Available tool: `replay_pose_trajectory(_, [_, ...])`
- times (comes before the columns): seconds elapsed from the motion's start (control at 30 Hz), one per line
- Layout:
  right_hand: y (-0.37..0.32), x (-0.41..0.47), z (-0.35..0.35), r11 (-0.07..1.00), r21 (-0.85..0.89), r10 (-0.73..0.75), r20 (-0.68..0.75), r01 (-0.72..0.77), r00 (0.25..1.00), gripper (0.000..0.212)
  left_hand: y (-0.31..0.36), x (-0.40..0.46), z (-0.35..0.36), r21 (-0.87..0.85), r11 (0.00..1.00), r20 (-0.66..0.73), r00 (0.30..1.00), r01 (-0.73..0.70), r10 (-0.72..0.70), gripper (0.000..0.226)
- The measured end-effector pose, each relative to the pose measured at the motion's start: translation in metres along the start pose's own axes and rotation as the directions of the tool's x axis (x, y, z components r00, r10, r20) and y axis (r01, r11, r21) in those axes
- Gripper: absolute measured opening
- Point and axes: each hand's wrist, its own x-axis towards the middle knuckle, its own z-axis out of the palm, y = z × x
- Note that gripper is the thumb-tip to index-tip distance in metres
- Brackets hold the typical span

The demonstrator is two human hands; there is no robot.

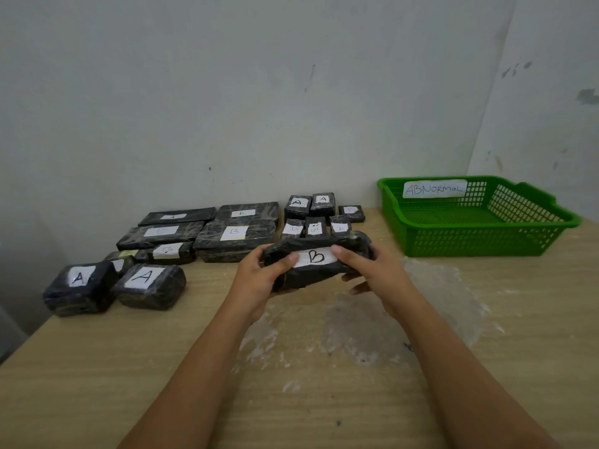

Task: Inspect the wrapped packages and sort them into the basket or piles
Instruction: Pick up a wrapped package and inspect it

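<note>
Two bare hands hold one black plastic-wrapped package (316, 260) just above the pale wooden worktop (97, 367), near its middle. The left hand (259, 277) grips the left end and the right hand (369, 270) grips the right end, thumbs on top beside a white paper label with a handwritten "B". The wrap is shiny and wrinkled. Fifteen other black packages with white labels lie on the worktop behind and to the left: four long flat ones (233, 236), seven small ones (311, 215), two rounded ones marked "A" (149, 286), and two more partly hidden ones whose letters are hard to read. One green plastic basket (479, 234) labelled "ABNORMOL" stands at the right, and its inside shows no package.
</note>
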Motion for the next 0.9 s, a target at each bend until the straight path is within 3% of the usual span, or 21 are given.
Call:
replay_pose_trajectory(0.27, [0.000,0.003,-0.007,0.992,-0.095,-0.084,0.021,0.085,0.996,0.015,0.008,-0.004,-0.005,0.118,0.992,0.057,0.998,-0.039,0.032,0.045])
replay_pose_trajectory(0.4, [0.001,-0.002,0.002,0.985,-0.131,-0.102,0.068,0.110,0.993,0.016,0.002,-0.005,-0.001,0.278,0.939,0.008,0.977,-0.205,0.211,0.065])
replay_pose_trajectory(0.47, [0.000,-0.003,0.005,0.985,-0.115,-0.121,0.067,0.128,0.990,0.022,0.000,-0.005,-0.001,0.330,0.910,-0.005,0.964,-0.250,0.267,0.063])
replay_pose_trajectory(0.57, [0.001,-0.003,0.009,0.982,-0.062,-0.179,-0.002,0.179,0.984,0.033,-0.004,-0.003,0.000,0.347,0.908,-0.026,0.965,-0.236,0.261,0.062])
replay_pose_trajectory(0.73, [0.006,0.000,0.011,0.971,-0.088,-0.228,-0.084,0.221,0.970,0.023,-0.012,-0.002,0.007,0.379,0.894,-0.032,0.962,-0.238,0.270,0.045])
replay_pose_trajectory(0.9, [0.013,0.003,0.013,0.957,-0.106,-0.281,-0.116,0.269,0.953,0.028,-0.009,-0.006,0.007,0.318,0.925,-0.001,0.975,-0.210,0.221,0.055])
